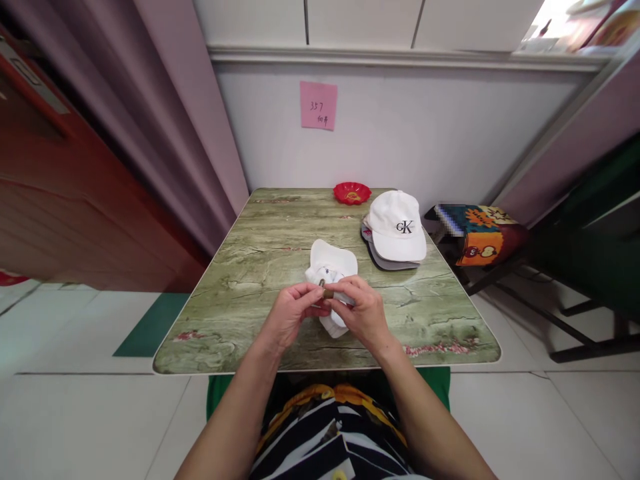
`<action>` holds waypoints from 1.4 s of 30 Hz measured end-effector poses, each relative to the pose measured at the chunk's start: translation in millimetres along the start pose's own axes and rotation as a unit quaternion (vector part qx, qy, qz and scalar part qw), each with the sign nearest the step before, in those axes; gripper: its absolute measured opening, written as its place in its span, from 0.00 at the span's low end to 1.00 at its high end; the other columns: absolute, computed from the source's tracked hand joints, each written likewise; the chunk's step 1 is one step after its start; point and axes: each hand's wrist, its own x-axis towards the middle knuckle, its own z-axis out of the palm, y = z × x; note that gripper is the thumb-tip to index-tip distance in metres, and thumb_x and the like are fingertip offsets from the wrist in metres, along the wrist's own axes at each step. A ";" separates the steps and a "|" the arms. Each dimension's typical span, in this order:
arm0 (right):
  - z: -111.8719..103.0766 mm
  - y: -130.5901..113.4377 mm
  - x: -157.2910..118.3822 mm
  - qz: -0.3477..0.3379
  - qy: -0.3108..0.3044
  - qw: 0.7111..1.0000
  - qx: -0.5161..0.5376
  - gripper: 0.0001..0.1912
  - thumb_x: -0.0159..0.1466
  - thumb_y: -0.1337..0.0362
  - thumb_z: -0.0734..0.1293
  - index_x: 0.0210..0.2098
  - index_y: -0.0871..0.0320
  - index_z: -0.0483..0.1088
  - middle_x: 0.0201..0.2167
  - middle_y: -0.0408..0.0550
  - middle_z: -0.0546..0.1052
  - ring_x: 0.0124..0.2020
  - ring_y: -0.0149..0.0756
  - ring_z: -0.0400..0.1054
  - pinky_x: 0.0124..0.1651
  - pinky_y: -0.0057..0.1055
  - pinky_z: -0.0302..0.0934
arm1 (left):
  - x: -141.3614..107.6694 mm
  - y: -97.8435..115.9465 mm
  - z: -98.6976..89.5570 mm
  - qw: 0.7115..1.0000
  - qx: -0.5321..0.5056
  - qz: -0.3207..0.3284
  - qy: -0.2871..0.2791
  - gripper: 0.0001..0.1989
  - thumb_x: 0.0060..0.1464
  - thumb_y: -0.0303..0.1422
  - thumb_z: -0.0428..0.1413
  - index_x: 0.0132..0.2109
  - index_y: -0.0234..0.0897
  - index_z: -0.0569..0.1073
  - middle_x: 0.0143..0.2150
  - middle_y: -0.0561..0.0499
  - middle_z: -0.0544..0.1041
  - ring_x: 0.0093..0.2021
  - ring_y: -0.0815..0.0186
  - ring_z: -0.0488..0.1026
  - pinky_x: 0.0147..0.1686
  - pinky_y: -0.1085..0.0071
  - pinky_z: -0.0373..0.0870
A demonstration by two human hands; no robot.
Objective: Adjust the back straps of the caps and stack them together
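A white baseball cap [333,255] lies on the table in front of me, its brim pointing away and its crown partly hidden by my hands. Both hands meet over the near part of the cap. My left hand [297,308] pinches a small brown strap with a brass-coloured metal buckle [327,292] between thumb and fingertips. From the other side, my right hand [363,310] grips the same strap, its fingers closed. How the strap runs into the buckle is too small to make out.
A stack of caps, topped by a white cap with black letters [399,227], sits at the table's right. Behind it is a red scalloped dish [352,193]. A wood-patterned table [240,293] meets the wall, which bears a pink note [319,105]. A patterned stool [480,233] stands right.
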 end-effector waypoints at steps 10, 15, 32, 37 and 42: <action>0.8 -0.5 -1.4 0.010 0.000 1.000 -0.016 0.10 0.61 0.65 0.71 0.43 0.53 0.77 0.37 0.48 0.77 0.38 0.36 0.73 0.43 0.29 0.65 | 1.9 -7.3 12.0 0.993 0.073 0.070 0.066 0.12 0.46 0.37 0.64 0.29 0.32 0.73 0.24 0.53 0.74 0.24 0.71 0.71 0.29 0.75 0.70; 1.1 -0.3 -0.1 0.007 0.004 1.000 -0.024 0.10 0.60 0.66 0.72 0.42 0.54 0.76 0.37 0.47 0.78 0.38 0.37 0.73 0.43 0.30 0.65 | 4.5 -12.8 15.3 0.985 0.087 0.104 0.102 0.11 0.48 0.38 0.60 0.30 0.34 0.70 0.25 0.55 0.73 0.25 0.70 0.71 0.28 0.74 0.70; 1.7 7.4 3.8 0.017 0.018 1.000 -0.006 0.09 0.60 0.67 0.72 0.41 0.55 0.76 0.36 0.47 0.78 0.38 0.37 0.73 0.41 0.31 0.65 | 8.1 -10.3 15.0 0.986 0.041 0.117 0.109 0.11 0.51 0.39 0.58 0.34 0.34 0.69 0.29 0.53 0.76 0.27 0.68 0.74 0.32 0.70 0.74; 1.3 15.5 8.5 0.024 0.018 1.000 -0.003 0.10 0.61 0.65 0.71 0.42 0.54 0.76 0.37 0.47 0.79 0.38 0.37 0.74 0.42 0.31 0.65 | 10.0 -7.5 11.7 0.985 0.071 0.101 0.118 0.14 0.50 0.41 0.60 0.34 0.35 0.69 0.25 0.54 0.72 0.26 0.68 0.71 0.24 0.73 0.72; 5.1 20.2 7.1 0.011 0.022 1.000 0.001 0.10 0.61 0.65 0.71 0.44 0.54 0.76 0.38 0.48 0.78 0.39 0.36 0.73 0.43 0.30 0.66 | 10.5 -8.8 10.3 0.990 0.087 0.083 0.078 0.16 0.47 0.42 0.63 0.36 0.34 0.72 0.27 0.53 0.74 0.26 0.69 0.70 0.22 0.74 0.72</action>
